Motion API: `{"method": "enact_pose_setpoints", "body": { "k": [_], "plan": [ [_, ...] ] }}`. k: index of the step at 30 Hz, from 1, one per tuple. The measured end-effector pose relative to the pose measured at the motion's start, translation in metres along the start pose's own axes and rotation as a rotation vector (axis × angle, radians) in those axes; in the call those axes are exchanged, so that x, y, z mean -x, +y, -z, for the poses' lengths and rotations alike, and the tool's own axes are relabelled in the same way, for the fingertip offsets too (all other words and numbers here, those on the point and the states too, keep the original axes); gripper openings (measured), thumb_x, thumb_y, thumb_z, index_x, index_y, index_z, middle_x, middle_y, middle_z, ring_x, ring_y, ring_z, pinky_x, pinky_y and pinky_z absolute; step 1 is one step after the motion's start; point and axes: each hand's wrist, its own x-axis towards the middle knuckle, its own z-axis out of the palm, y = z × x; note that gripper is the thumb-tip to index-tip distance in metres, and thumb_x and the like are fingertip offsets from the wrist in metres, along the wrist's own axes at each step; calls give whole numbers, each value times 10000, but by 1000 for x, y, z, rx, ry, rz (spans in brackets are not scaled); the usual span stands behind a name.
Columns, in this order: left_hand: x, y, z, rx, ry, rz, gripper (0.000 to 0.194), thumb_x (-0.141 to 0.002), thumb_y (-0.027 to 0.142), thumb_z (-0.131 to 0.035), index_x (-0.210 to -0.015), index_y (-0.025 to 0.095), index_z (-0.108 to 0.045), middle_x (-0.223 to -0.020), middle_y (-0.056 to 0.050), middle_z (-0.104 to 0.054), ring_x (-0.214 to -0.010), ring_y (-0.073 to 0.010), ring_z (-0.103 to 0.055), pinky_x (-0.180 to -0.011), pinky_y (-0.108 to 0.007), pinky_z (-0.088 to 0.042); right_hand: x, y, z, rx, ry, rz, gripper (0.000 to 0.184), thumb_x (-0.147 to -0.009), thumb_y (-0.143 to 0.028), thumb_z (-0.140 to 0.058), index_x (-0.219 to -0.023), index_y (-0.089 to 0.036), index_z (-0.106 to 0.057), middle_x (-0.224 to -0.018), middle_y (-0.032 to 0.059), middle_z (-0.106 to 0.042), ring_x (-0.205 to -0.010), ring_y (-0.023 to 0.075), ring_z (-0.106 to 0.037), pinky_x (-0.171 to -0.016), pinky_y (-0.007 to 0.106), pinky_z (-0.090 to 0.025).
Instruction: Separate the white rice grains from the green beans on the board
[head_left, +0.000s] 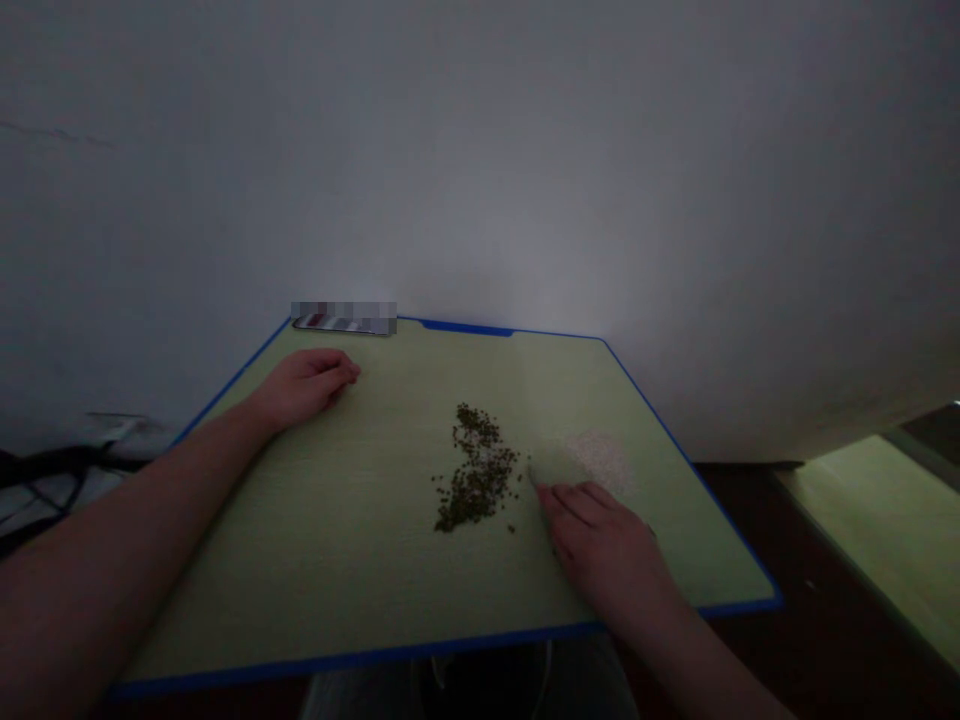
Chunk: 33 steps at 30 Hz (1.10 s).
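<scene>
The left hand (309, 385) rests on the bench (337, 560), fingers curled together, near the phone (345, 326) at the far edge. The right hand (600, 535) has its fingertips together on a thin object (532, 470), too blurred to name. Its tip is just beside the scattered dark grains (480, 480) mid-bench; the pale grains (600, 458) lie spread just beyond that hand's knuckles.

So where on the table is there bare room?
Bare table shows between the left forearm, the dark grains and the near blue edge, and behind those grains up to the far edge. Crowded: the right hand's fingertips, dark grains and pale grains sit close together.
</scene>
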Motion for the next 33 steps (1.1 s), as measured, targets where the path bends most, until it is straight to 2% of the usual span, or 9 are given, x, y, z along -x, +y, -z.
{"method": "enact_pose_setpoints", "body": {
  "k": [5, 9, 12, 18, 22, 28, 33],
  "plan": [
    [1, -1, 0, 21, -5, -4, 232, -765, 381, -534, -648, 180, -531, -463, 56, -452, -461, -108, -407, -496, -249, -325, -2, 18, -1, 27, 8, -108, 286, -848, -59, -524, -1072, -90, -699, -949, 120, -728, -830, 237, -649, -745, 373, -581],
    [-1, -4, -1, 42, -12, 1, 223, -755, 379, -546, -653, 181, -532, -468, 58, -455, -461, -104, -406, -494, -245, -316, -9, 21, 2, -70, 50, -123, 288, -874, -93, -508, -1090, -94, -699, -988, 122, -727, -860, 224, -661, -800, 367, -576],
    [-1, -7, -1, 46, -8, -3, 216, -751, 381, -552, -667, 181, -541, -474, 60, -458, -465, -105, -410, -496, -246, -316, -17, 18, 0, -127, 20, -100, 286, -863, -91, -522, -1079, -102, -708, -974, 111, -730, -854, 213, -667, -805, 350, -576],
    [-2, -8, -1, 54, -8, 16, 221, -745, 390, -547, -675, 181, -545, -468, 63, -450, -450, -107, -410, -477, -249, -312, -22, 29, -4, -103, 8, -190, 308, -852, -84, -511, -1085, -103, -711, -966, 129, -732, -851, 238, -671, -776, 401, -578],
    [-3, -8, 0, 47, -8, 16, 221, -742, 387, -561, -665, 181, -544, -469, 65, -455, -448, -103, -410, -480, -247, -318, -20, 32, 3, -173, 4, -72, 293, -863, -86, -526, -1093, -108, -708, -985, 109, -735, -884, 222, -663, -827, 382, -565],
    [0, -2, 0, 24, -4, 4, 233, -751, 385, -541, -641, 180, -540, -468, 57, -454, -457, -106, -408, -491, -251, -317, -3, 28, 16, -266, -22, 89, 299, -883, -98, -497, -1094, -132, -706, -921, 94, -733, -808, 211, -649, -734, 372, -577],
    [-3, -7, -1, 21, -12, 12, 241, -760, 399, -545, -663, 178, -546, -480, 59, -455, -464, -106, -413, -496, -252, -322, 10, 28, 25, -292, 59, 135, 311, -896, -100, -468, -1116, -125, -687, -912, 101, -730, -781, 206, -645, -698, 361, -583]
  ]
}}
